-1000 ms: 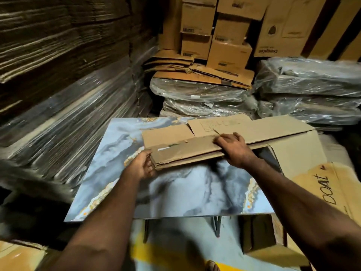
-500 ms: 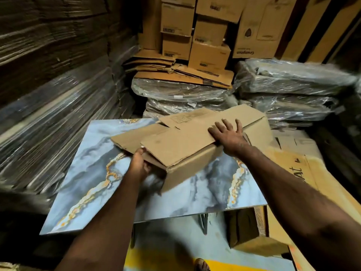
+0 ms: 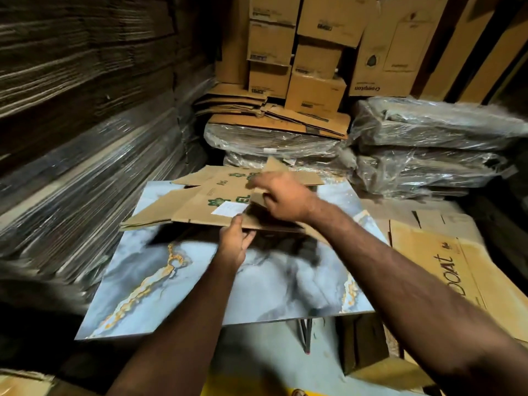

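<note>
A flattened brown cardboard box [image 3: 200, 201] with green print and a white label lies over the far half of a marbled blue-grey table [image 3: 200, 281]. My left hand [image 3: 235, 244] grips the box's near edge, thumb on top and fingers underneath. My right hand [image 3: 281, 195] is over the box's right part, blurred by motion; its fingers seem to pinch a flap there. The box's near right side is lifted a little off the table and casts a dark shadow.
Wrapped stacks of flat cardboard [image 3: 71, 172] wall in the left side. Plastic-wrapped bundles [image 3: 428, 150] and stacked cartons [image 3: 314, 90] stand behind the table. Flat printed boxes [image 3: 445, 258] lie to the right. An open carton [image 3: 363, 347] sits on the floor below the table's right corner.
The box has been turned over: its green-printed face with the white label now shows. My left hand slid right along the near edge, and my right hand moved onto a flap.
</note>
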Available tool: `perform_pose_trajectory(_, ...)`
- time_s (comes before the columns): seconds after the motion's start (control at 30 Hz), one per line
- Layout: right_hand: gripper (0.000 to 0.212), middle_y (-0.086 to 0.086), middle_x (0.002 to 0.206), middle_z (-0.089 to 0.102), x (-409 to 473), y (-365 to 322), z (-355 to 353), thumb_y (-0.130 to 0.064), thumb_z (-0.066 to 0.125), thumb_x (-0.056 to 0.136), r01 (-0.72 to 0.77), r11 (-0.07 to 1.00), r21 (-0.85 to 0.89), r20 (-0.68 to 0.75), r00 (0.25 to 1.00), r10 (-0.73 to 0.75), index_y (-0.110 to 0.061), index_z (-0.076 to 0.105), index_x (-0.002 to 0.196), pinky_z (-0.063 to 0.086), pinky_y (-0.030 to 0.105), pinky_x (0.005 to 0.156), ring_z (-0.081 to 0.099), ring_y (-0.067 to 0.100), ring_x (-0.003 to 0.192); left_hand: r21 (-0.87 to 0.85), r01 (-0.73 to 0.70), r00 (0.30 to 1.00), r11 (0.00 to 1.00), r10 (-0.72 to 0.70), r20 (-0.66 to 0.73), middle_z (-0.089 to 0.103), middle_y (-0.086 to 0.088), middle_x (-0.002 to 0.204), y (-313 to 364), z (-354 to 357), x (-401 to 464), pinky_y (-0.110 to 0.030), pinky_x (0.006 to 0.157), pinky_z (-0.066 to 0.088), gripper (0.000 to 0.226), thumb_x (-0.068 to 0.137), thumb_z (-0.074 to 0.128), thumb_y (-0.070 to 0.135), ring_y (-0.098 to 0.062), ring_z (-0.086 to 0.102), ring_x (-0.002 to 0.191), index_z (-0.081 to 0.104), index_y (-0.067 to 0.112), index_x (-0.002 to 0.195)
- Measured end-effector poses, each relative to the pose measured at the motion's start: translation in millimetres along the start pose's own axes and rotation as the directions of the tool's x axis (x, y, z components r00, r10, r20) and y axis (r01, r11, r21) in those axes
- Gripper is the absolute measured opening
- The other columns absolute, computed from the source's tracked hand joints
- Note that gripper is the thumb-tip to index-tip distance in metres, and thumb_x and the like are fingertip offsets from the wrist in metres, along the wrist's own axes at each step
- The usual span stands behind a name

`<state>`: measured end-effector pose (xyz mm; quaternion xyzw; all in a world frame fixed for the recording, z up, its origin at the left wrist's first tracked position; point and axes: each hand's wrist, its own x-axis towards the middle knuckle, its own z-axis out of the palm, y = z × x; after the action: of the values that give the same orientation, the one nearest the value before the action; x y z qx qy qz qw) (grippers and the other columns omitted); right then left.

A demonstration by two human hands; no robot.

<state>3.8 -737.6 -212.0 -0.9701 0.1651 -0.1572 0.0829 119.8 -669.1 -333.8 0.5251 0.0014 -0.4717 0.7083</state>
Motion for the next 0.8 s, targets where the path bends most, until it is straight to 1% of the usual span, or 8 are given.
perform_pose_trajectory(0.1,0.035,0.023,0.123,0.06,2.4,-15.8,41.7,-0.006,0.052,0.092,-0.035,0.999,0.026,0.267,0.963,0.027,0.003,0.059,0.125,0.04,0.036,0.101,0.054,0.034,0.118,-0.102,-0.01,0.998,0.995,0.017,0.063,0.066,-0.006,0.084,-1.2,10.8,-6.9,-0.024,0.057,0.059,0.015,0.1,0.049,0.005,-0.008,0.068,0.059,0.062,0.01,0.098)
perform_pose_trajectory(0.17,0.035,0.026,0.125,0.055,-3.3,-11.1,64.3,-0.018,0.048,0.101,-0.173,0.984,0.044,0.3,0.942,0.152,0.003,0.054,0.128,0.038,0.039,0.101,0.051,0.039,0.119,-0.108,-0.005,0.999,0.994,0.011,0.053,0.065,-0.006,0.085,4.3,8.6,-6.2,-0.021,0.051,0.056,0.016,0.1,0.049,0.006,-0.005,0.067,0.054,0.062,0.01,0.092)
perform_pose_trajectory(0.27,0.062,0.024,0.149,0.037,-19.2,5.3,68.9,-0.05,0.039,0.102,-0.39,0.917,-0.083,0.279,0.874,0.397,-0.01,0.034,0.149,0.03,0.042,0.113,0.037,0.039,0.138,-0.09,0.046,0.998,0.995,-0.043,0.039,0.065,-0.011,0.089,12.2,-1.2,-6.5,-0.022,0.053,0.057,0.012,0.101,0.05,0.009,-0.013,0.069,0.062,0.061,0.006,0.104)
perform_pose_trajectory(0.4,0.1,0.017,0.163,0.01,-43.3,31.3,62.9,-0.074,0.05,0.084,-0.414,0.845,-0.339,0.282,0.812,0.511,-0.015,0.014,0.156,0.009,0.05,0.121,0.009,0.035,0.15,-0.079,0.1,0.992,0.992,-0.093,0.089,0.067,-0.016,0.103,15.2,-2.5,-6.5,-0.032,0.079,0.056,0.02,0.101,0.052,0.012,-0.024,0.066,0.084,0.057,0.006,0.12)
perform_pose_trajectory(0.47,0.081,0.015,0.154,0.033,-57.5,46.1,64.8,-0.055,0.063,0.086,-0.484,0.765,-0.425,0.228,0.761,0.608,-0.021,0.026,0.15,0.02,0.061,0.115,0.033,0.034,0.142,-0.067,0.122,0.989,0.99,-0.116,0.088,0.064,-0.021,0.114,14.8,-4.5,-4.2,-0.035,0.085,0.054,0.018,0.099,0.054,0.009,-0.027,0.065,0.088,0.056,0.004,0.116)
perform_pose_trajectory(0.57,0.035,0.008,0.124,0.061,-81.9,61.0,60.0,-0.02,0.053,0.094,-0.573,0.683,-0.453,0.115,0.722,0.682,-0.021,0.046,0.128,0.045,0.046,0.095,0.059,0.03,0.112,-0.096,0.138,0.99,0.986,-0.133,0.057,0.06,-0.021,0.121,18.1,-18.1,0.4,-0.037,0.078,0.055,0.021,0.096,0.054,0.014,-0.027,0.063,0.091,0.055,0.004,0.115)
perform_pose_trajectory(0.7,0.04,0.008,0.127,0.056,-102.1,69.6,67.8,-0.016,0.056,0.091,-0.659,0.555,-0.508,-0.121,0.692,0.712,-0.026,0.05,0.129,0.04,0.045,0.09,0.051,0.032,0.115,-0.18,0.082,0.996,0.98,-0.084,-0.006,0.067,-0.012,0.094,32.5,-36.8,9.3,-0.043,0.097,0.051,0.022,0.1,0.051,0.018,-0.028,0.064,0.098,0.054,0.01,0.12)
perform_pose_trajectory(0.8,0.046,0.016,0.105,0.055,-99.5,59.2,81.8,-0.012,0.078,0.073,-0.696,0.603,-0.39,-0.367,0.718,0.591,-0.017,0.057,0.113,0.041,0.043,0.076,0.051,0.035,0.094,-0.171,0.073,0.997,0.983,-0.075,-0.006,0.067,-0.009,0.092,36.3,-36.0,7.7,-0.04,0.093,0.051,0.021,0.101,0.05,0.015,-0.026,0.063,0.1,0.054,0.011,0.121)
